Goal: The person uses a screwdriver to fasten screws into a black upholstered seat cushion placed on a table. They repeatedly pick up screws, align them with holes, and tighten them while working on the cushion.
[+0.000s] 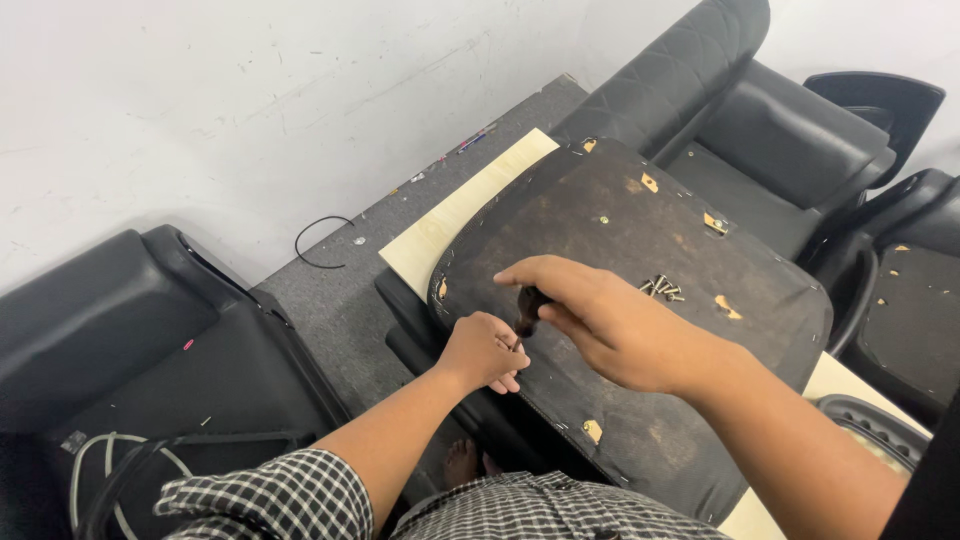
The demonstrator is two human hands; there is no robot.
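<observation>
Screws (662,289) lie loose on upturned seat base (640,240). Right hand (590,315) grasps dark tool handle (528,308); left hand (485,350) clenched beneath. Black cushions (120,330) crowd both sides.

Upholstery or chair-assembly workshop. Evidence: several black padded seats (770,140) stand along a scuffed white wall (200,90); one seat base (640,300) lies upturned on a grey bench (350,300), with loose screws (660,289) and a plywood sheet (455,210).
</observation>
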